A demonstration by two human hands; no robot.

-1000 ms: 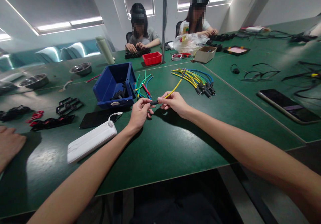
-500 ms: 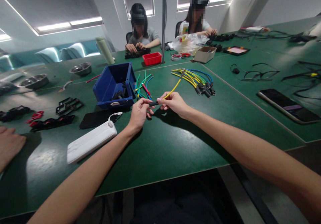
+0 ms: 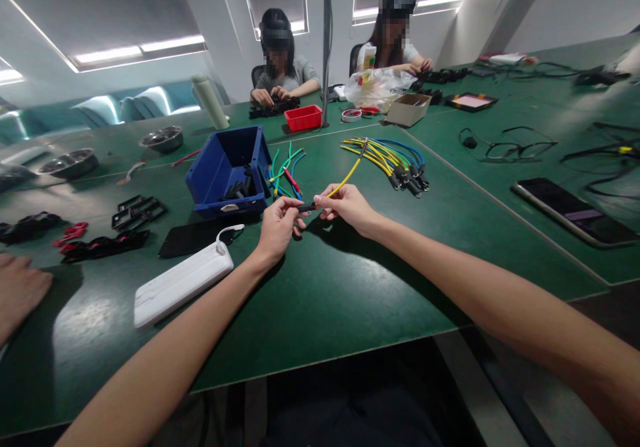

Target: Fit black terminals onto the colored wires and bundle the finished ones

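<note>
A smartphone [image 3: 575, 211] near dark-framed eyeglasses [image 3: 520, 152]

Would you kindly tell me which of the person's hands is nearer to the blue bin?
The left. The left hand is close to the near right corner of the blue bin; the right hand is farther right, holding the yellow cable.

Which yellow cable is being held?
The yellow cable pinched in the right hand, black end at the left hand; the bunched yellow cables lie unheld.

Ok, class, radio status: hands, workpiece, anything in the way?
Left hand gripping black sleeve. Right hand pinching yellow wire. Blue bin near left hand, not between hands.
</note>
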